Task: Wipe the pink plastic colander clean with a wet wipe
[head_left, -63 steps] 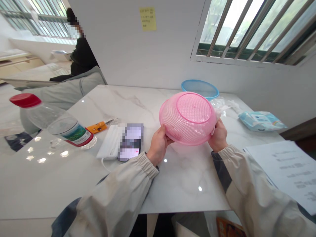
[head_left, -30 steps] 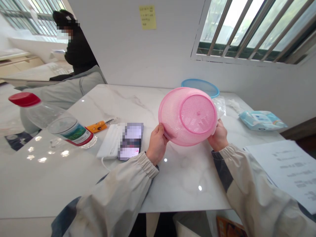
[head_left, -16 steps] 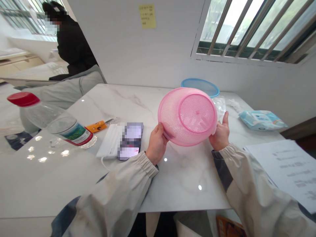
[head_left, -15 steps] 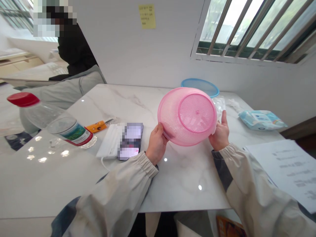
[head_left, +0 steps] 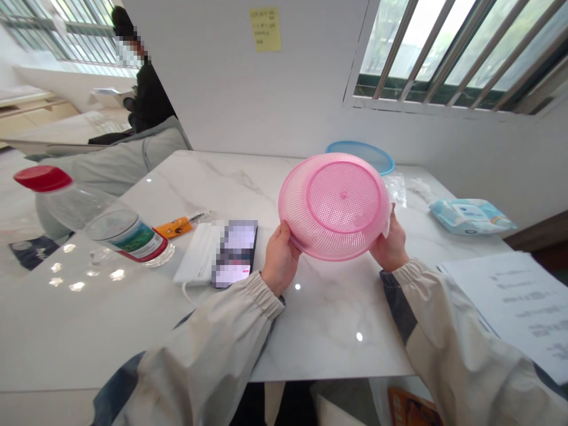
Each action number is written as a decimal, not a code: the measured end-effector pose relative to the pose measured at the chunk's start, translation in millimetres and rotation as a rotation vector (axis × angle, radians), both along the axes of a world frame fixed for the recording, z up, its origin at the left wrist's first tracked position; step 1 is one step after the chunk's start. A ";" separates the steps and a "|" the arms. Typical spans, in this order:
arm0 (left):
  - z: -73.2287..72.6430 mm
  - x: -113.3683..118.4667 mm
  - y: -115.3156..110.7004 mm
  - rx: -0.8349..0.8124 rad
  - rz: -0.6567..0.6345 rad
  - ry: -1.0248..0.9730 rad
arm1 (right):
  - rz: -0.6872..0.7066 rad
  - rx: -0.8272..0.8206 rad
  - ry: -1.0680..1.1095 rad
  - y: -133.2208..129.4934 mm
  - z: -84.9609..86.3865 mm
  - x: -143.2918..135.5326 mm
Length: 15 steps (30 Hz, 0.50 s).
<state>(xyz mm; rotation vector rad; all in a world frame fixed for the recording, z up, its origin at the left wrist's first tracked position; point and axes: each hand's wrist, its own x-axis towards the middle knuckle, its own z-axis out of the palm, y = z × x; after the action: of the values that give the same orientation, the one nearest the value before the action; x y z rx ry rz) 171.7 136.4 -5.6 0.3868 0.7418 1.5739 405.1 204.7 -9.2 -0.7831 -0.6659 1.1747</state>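
Note:
A pink mesh plastic basket is held up over the table, tilted so its round base faces me. My left hand grips the rim at its lower left, thumb on the near side. At the right side of the basket, my right hand is closed, its fingers partly hidden behind the basket. A thin white wipe shows between that hand and the basket wall.
A blue mesh basket stands behind, near clear plastic wrapping. Rightward lie a wipes pack and printed papers. Leftward are a phone, white power bank, orange packet and large bottle. A person sits beyond.
The pink basket has turned slightly and shifted left, showing more of its base. My right hand has moved a little left, its raised finger now lowered. The person at the back has moved right.

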 end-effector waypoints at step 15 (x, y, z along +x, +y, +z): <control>6.4 6.5 -13.4 0.043 -0.389 0.049 | -0.039 -0.035 0.058 2.6 -6.7 3.5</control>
<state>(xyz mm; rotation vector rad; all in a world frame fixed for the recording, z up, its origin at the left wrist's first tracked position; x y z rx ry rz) 178.2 123.0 0.7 0.5674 0.6270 1.2184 408.6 207.3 -15.9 -0.7855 -0.5807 1.1717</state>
